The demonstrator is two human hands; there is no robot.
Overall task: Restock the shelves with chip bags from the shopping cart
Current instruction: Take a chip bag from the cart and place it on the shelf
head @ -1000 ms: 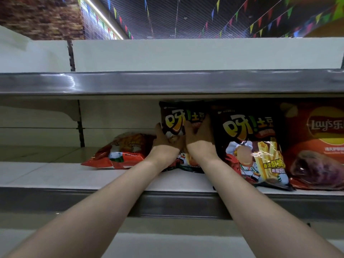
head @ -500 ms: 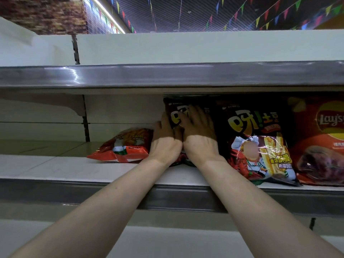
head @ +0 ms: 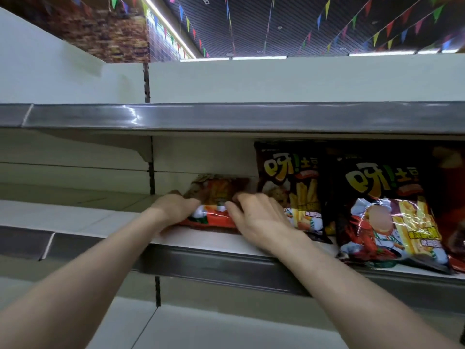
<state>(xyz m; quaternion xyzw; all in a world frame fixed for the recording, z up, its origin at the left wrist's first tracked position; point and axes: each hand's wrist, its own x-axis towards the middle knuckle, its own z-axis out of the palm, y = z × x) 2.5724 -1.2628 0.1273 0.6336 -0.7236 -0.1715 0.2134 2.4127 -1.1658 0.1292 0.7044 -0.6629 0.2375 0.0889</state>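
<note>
**Both hands on the flat red-orange bag**

White shelf (head: 75, 217) with a grey metal front lip across mid-frame, upper shelf (head: 226, 117) above it. Top of frame: dark slatted ceiling (head: 276, 21), coloured bunting (head: 327, 7), strip lights; brick wall (head: 100, 28) at upper left.

Flat on the shelf at centre: red-orange chip bag (head: 216, 195), gripped at its left end by the curled left hand (head: 176, 209) and clutched at its right end by the bent-fingered right hand (head: 259, 220). Upright just to the right: left dark chip bag (head: 289, 177), then right dark chip bag (head: 387, 210).

Half a second ago, both hands on the left dark chip bag; since shifted left.
</note>
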